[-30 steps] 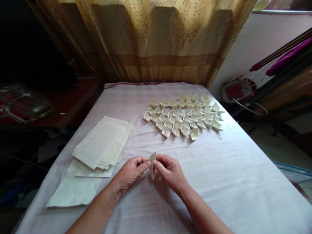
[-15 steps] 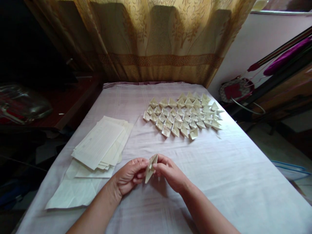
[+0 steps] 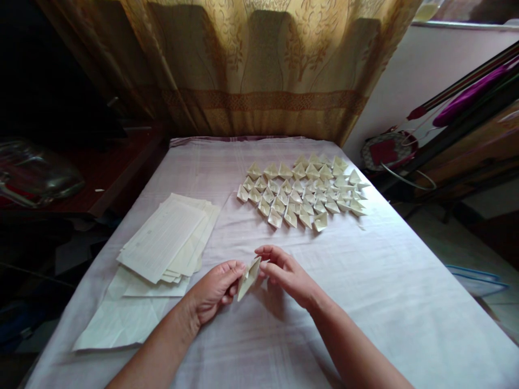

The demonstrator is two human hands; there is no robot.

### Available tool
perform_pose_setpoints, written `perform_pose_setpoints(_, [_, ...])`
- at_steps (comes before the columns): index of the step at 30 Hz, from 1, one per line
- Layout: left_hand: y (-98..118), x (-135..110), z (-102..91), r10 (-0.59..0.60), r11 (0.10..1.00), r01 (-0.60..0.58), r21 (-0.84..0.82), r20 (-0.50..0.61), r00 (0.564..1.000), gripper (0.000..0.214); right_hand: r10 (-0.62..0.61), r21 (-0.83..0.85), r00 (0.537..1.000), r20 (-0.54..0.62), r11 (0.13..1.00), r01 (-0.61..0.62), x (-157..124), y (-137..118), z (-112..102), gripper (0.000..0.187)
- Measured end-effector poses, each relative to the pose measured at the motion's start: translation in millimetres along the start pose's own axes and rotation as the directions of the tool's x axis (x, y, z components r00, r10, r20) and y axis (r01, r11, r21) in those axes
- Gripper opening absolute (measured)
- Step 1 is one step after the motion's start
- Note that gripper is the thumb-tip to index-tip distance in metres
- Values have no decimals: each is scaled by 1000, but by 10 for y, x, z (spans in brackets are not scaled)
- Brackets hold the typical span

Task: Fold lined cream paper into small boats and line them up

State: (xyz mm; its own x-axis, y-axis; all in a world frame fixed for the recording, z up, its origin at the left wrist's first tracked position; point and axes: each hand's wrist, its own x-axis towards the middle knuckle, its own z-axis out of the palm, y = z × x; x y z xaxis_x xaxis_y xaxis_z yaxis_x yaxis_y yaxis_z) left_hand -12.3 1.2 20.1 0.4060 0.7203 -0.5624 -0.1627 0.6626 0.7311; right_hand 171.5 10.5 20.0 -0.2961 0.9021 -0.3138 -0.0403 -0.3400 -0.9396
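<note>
Clock directions ran from the folded paper boat, which took the centre of the dial, with twelve at the far end. The boat was held at a slant above the pale cloth, one tip pointing towards one o'clock and the other towards seven. At about eight o'clock, the left hand gripped it, thumb on the near face and fingers curled behind. At three o'clock, the right hand was loosely open, thumb and forefinger parted beside the boat's upper tip; whether they touched the paper could not be told.

At one o'clock, well apart from the hands, small paper boats stood close together in uneven rows, many touching their neighbours. At ten o'clock lay a stack of loose paper sheets, its edges fanned out. A larger, creased sheet lay partly under that stack, reaching towards eight o'clock. A patterned golden curtain hung at twelve, beyond the far edge of the cloth, and a handbag showed between one and two.
</note>
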Motion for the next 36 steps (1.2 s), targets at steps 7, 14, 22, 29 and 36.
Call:
perform_pose_setpoints(7, [28,10,-28,47,981,-37,192,-45,998,56,-338,-511,941,-6,810,288,15,-24,-61,15])
perform_pose_setpoints(14, [115,64,-106,-42,972,46,230,-22,999,58,-337,-664,941,23,698,266,-38,-49,9,15])
perform_pose_setpoints(22, [135,32,-153,146,869,-66,490,-127,981,59,-289,-755,936,-201,654,40,-18,-25,7,16])
perform_pose_setpoints(29, [-4,8,-64,482,416,-10,909,-210,851,19,-202,-749,932,-301,654,-101,14,98,20,17])
perform_pose_setpoints(36, [11,109,46,520,221,60,973,-170,837,15,-181,-767,945,-272,634,-99,17,141,76,18])
